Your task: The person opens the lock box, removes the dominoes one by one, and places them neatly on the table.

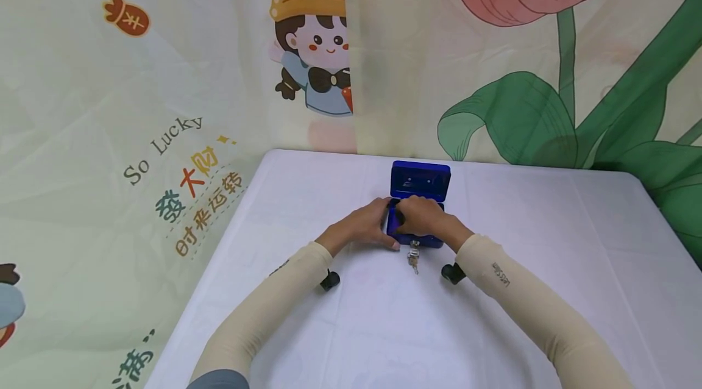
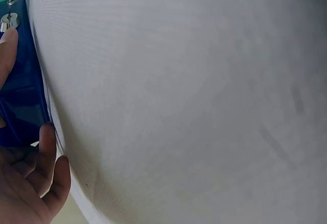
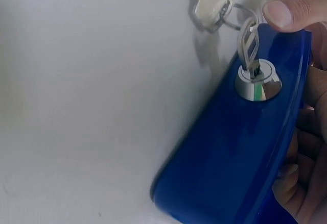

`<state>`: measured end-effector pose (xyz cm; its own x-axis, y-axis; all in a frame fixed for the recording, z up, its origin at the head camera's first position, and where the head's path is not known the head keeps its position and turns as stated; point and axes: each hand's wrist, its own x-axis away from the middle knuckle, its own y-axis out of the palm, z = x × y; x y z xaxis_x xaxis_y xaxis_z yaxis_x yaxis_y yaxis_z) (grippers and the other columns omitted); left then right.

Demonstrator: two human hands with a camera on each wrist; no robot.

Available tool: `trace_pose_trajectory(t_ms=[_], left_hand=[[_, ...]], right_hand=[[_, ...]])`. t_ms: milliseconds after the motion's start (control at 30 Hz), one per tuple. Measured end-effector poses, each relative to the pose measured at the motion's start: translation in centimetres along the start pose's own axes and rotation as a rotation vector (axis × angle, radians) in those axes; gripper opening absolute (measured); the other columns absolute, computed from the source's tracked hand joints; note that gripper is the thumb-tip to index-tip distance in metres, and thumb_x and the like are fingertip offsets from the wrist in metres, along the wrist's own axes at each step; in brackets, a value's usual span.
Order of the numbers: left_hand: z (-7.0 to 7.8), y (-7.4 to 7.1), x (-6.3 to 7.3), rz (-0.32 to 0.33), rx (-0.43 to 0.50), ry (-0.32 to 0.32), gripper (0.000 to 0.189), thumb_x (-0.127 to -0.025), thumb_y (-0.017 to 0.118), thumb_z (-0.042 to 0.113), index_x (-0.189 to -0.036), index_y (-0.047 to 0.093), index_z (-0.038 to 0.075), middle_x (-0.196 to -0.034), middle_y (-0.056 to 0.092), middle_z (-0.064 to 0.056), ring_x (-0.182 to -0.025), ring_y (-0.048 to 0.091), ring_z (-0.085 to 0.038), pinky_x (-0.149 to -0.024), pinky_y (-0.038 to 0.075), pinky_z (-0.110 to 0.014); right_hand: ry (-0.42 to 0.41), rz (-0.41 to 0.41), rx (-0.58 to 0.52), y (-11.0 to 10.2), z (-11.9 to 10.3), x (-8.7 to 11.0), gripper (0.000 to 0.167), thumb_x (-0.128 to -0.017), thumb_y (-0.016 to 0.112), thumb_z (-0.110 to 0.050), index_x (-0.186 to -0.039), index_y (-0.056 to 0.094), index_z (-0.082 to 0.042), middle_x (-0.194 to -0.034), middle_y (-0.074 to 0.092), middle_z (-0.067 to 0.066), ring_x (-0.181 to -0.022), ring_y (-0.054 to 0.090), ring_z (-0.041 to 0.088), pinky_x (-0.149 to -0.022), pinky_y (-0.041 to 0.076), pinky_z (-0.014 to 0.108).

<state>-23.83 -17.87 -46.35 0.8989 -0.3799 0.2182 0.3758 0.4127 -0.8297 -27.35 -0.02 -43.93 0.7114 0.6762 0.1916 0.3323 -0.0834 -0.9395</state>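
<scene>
Box, blue with raised lid, sits toward the far side of the table, keys at its near lock. Left hand grips its left end; right hand reaches inside, its fingers' hold impossible to tell.

Room over worktop at frame right and lower centre between sleeves. Raised lid blocks box at back, left grip at left, right grip inside; keys jut in front.
</scene>
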Motion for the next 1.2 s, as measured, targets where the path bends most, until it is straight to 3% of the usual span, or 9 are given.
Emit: trace_pose_trajectory(t_ms=[433, 733, 1200], left_hand=[[0.0, 0.0, 0.0, 0.004, 0.002, 0.012, 0.119, -0.071, 0.089, 0.051, -0.159, 0.021, 0.009, -0.148, 0.046, -0.014, -0.134, 0.049, -0.025, -0.116, 0.038, -0.043], [0.0, 0.1, 0.1, 0.003, 0.015, 0.021, 0.118, -0.070, 0.089, 0.052, -0.159, 0.022, 0.012, -0.147, 0.046, -0.012, -0.134, 0.049, -0.024, -0.117, 0.037, -0.044], [0.1, 0.1, 0.1, 0.012, 0.026, 0.027, 0.118, -0.071, 0.089, 0.051, -0.159, 0.022, 0.013, -0.147, 0.046, -0.012, -0.133, 0.049, -0.025, -0.117, 0.037, -0.045]], right_hand=[[0.010, 0.010, -0.024, -0.9, 1.0, 1.0, 0.043, -0.084, 0.082, -0.035, -0.114, 0.073, -0.006, -0.094, 0.075, 0.006, -0.084, 0.068, 0.020, -0.082, 0.059, 0.044], [-0.001, 0.012, -0.054, -1.7, 1.1, 2.1, 0.044, -0.084, 0.082, -0.034, -0.116, 0.073, -0.005, -0.086, 0.072, 0.003, -0.076, 0.063, 0.016, -0.074, 0.059, 0.034], [0.011, 0.007, -0.057, -2.6, 1.5, 3.4, 0.047, -0.084, 0.083, -0.033, -0.119, 0.071, -0.005, -0.088, 0.073, 0.003, -0.076, 0.065, 0.016, -0.076, 0.061, 0.037]])
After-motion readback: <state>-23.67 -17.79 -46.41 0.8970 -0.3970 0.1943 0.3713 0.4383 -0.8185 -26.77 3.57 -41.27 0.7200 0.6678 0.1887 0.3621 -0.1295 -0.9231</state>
